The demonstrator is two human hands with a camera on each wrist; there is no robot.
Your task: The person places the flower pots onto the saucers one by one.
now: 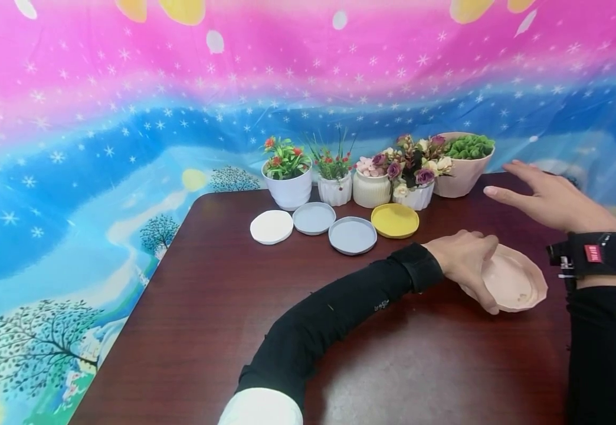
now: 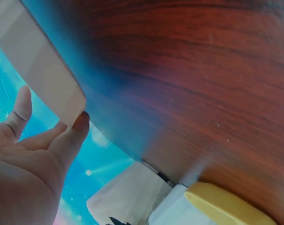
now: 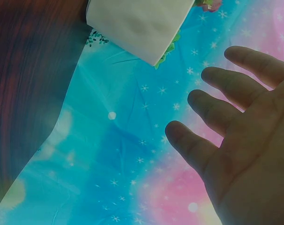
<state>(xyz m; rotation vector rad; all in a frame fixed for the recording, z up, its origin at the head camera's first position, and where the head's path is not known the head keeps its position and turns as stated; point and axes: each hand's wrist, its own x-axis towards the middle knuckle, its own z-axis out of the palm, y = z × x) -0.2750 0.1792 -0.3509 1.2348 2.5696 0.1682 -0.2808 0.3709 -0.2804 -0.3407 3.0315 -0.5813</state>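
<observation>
My left hand [image 1: 462, 260] grips a large pale pink saucer [image 1: 515, 280] by its left side, with the thumb at the near rim and the fingers at the far rim. In the left wrist view the fingertips meet the edge of the tilted saucer [image 2: 43, 61]. My right hand [image 1: 557, 198] hovers above the right side of the table, fingers spread and nothing in it. Nearest to that hand is a pale pink pot [image 1: 459, 174] with a green succulent. Its tapered wall shows in the right wrist view as a pale pot [image 3: 137, 26].
Along the table's back edge stand a white pot [image 1: 289, 192], a small ribbed pot [image 1: 334, 190], a cream pot [image 1: 372, 192] and a white flower pot [image 1: 414, 196]. Before them lie a white saucer [image 1: 271, 227], two grey saucers [image 1: 353, 235] and a yellow saucer [image 1: 395, 221]. A patterned cloth [image 1: 308, 77] hangs behind.
</observation>
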